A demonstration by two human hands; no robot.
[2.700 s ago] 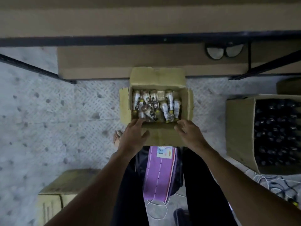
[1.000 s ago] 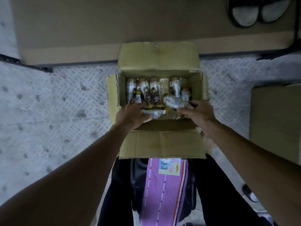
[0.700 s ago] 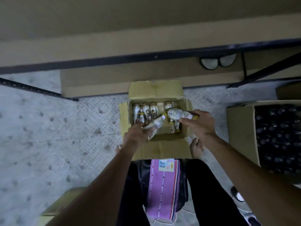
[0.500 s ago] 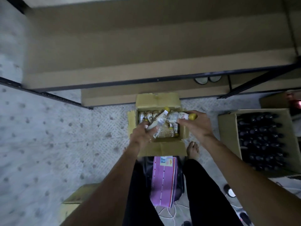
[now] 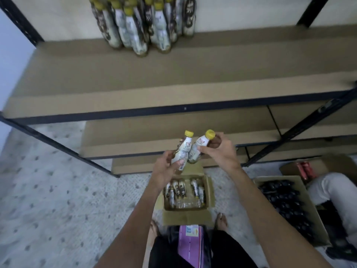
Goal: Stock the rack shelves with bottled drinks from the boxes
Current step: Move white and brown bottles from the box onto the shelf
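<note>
STOCKING RUN, MID-CARRY: Watching remotely, I saw both forearms reach out from the bottom of the view. The left hand (image 5: 166, 168) was wrapped round the lower body of a small white-and-brown plastic bottle with a yellow cap (image 5: 181, 151). The right hand (image 5: 222, 152) gripped a matching yellow-capped bottle (image 5: 200, 144) round its middle, thumb on one side and fingers curled behind. The two bottles were tilted, caps up, and touching or nearly so.

Below them, an open brown cardboard box (image 5: 210, 192) sat on the patterned floor with more of the same drinks (image 5: 178, 189) lying inside. I judged the step to be the carry from box to rack, with both bottles picked and neither placed.

Beyond the hands lay a tan board shelf with a dark metal edge (image 5: 154, 78), and at its back stood a tight cluster of yellow-capped bottles (image 5: 139, 29). As I read it, the next move called for a reach forward over the shelf edge. Both bottles would then be set upright beside that cluster without toppling it.
</note>
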